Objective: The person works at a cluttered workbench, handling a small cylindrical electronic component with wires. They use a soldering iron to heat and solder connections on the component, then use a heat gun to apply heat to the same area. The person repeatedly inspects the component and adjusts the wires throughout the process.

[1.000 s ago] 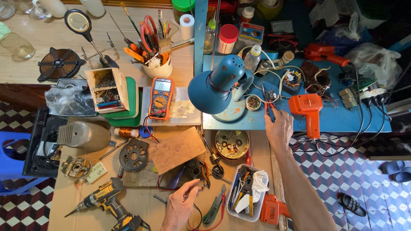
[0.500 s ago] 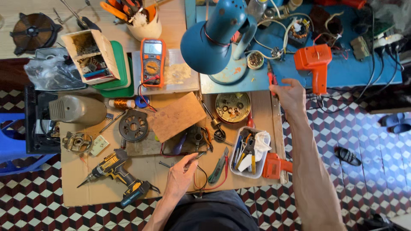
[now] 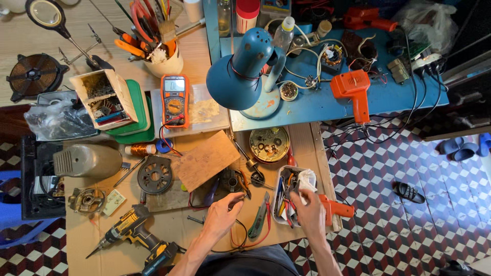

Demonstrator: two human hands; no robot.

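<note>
While the cluttered counter (image 3: pixel 169 235) is carrying tools on every side, a person is working over it with both bare hands. The left hand (image 3: pixel 221 213) is resting by a small dark metal part (image 3: pixel 234 180) near the middle of the counter, fingers curled together as if pinching a thin wire there, though whether they are actually gripping it cannot be told. The right hand (image 3: pixel 308 209) is reaching into a white tray (image 3: pixel 280 176) of small tools at the counter's right edge, its fingers closing on a crumpled white cloth (image 3: pixel 307 180) lying in the tray. A green utility knife (image 3: pixel 260 222) is lying between the two hands, within easy reach. A yellow cordless drill (image 3: pixel 134 236) is lying to the left, and a blue desk lamp (image 3: pixel 244 71) is leaning over the blue bench (image 3: pixel 327 102) beyond, lighting the work from above
</note>
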